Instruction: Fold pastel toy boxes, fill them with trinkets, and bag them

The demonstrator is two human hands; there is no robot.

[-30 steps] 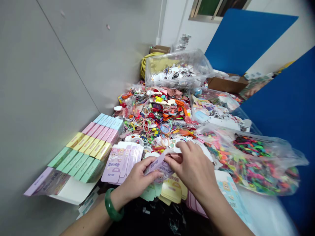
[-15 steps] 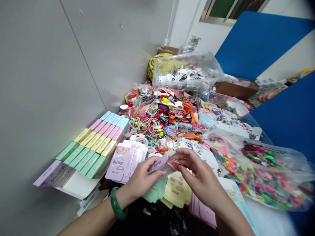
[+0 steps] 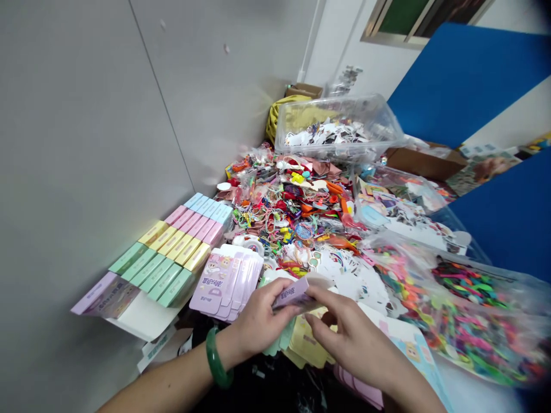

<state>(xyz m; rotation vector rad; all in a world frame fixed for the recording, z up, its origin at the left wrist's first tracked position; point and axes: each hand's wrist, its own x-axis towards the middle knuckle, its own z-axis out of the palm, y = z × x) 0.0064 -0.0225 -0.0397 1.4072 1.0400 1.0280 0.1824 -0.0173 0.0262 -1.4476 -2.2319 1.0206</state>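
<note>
My left hand (image 3: pixel 262 321), with a green bangle (image 3: pixel 217 358) at its wrist, is closed around a small purple carton (image 3: pixel 293 292). The carton is tilted, and a pale flap stands up at its right end. At that end is my right hand (image 3: pixel 344 327), its index finger touching the carton and its thumb apart from the finger. The carton's inside is hidden from me. Flat purple cartons (image 3: pixel 228 281) lie fanned out left of my hands. Green cartons (image 3: pixel 282 338), yellow cartons (image 3: pixel 310 338) and pink cartons (image 3: pixel 359 387) lie beneath them.
At left, an open display box (image 3: pixel 148 312) holds rows of coloured cartons (image 3: pixel 185 235) beside a grey wall (image 3: pixel 86 115). A heap of small trinkets (image 3: pixel 293 201) spreads ahead. Behind it stands a clear bin (image 3: pixel 340 146). Bags of colourful pieces (image 3: pixel 465 310) lie at right, near blue panels (image 3: pixel 508 212).
A crinkled pinkish-brown piece at the carton's end, by my right fingers, is no longer visible. My right index finger has come onto the carton's end. The whole view has shifted slightly.
</note>
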